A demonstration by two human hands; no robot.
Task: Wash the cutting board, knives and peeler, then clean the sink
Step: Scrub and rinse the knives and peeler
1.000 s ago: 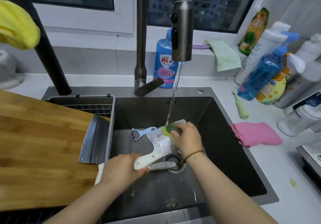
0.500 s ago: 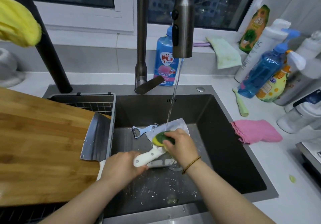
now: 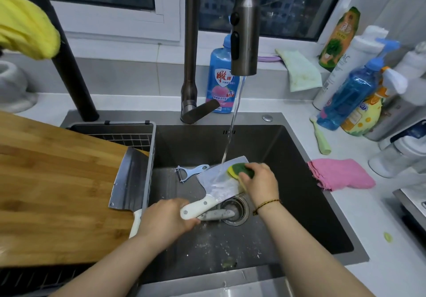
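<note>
- Slid sponge (image 3: pixel 241 170) up to cleaver (image 3: pixel 219 179) far end since prev frame, R hand (image 3: pixel 260 184) clutching it.
- Held mid-sink (image 3: pixel 196 144) under stream, L hand (image 3: pixel 166 220) wrapped round handle.
- Risk of slipping on soapy handle, nicking R hand on edge.
- Peeler (image 3: pixel 191 171) at 10 o'clock.

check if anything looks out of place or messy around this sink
A second cleaver lies on the cutting board with its blade jutting past the board's edge over the sink basket, where it looks easy to knock. White flecks and a food scrap dot the sink floor.
</note>
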